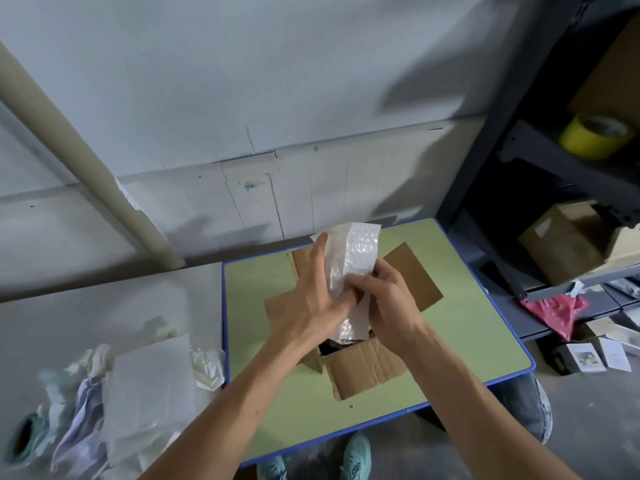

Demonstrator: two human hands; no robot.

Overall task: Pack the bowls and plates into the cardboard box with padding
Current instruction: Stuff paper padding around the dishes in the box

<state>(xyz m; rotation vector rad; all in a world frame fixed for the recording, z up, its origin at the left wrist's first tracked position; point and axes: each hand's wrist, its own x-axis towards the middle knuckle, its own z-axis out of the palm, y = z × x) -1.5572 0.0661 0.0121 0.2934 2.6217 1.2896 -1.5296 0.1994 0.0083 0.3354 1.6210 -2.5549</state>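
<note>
While a folded piece of bubble wrap [358, 249] is held upright over the open box [363, 367], it is gripped from both sides. The left hand [311, 299] is laid against its 9 o'clock edge with the fingers reaching up the sheet and holding it. The right hand [388, 299] is curled round its lower part from 3 o'clock, the fingertips pinching the plastic. The two hands are pressed close together at the wrap's lower end, which is dipped toward the box mouth. The box is set at the middle of a green table [478, 282] edged in blue, with its flaps folded outward. Something dark is seen inside at the near corner, but whether it is a bowl or a plate cannot be told. At 8 o'clock from the table, a stack of pale sheets [149, 382] is lain beside crumpled paper [79, 420], all of it blurred. At 3 o'clock a dark shelf [533, 168] is stood. On it a yellow tape roll [594, 135] is kept at 2 o'clock and a brown carton [568, 244] lower down, with a pink bag [554, 313] below that. At 10 o'clock a beige tube [86, 150] is leaned against the wall. At 6 o'clock teal shoes [356, 455] are seen under the table's near edge.
</note>
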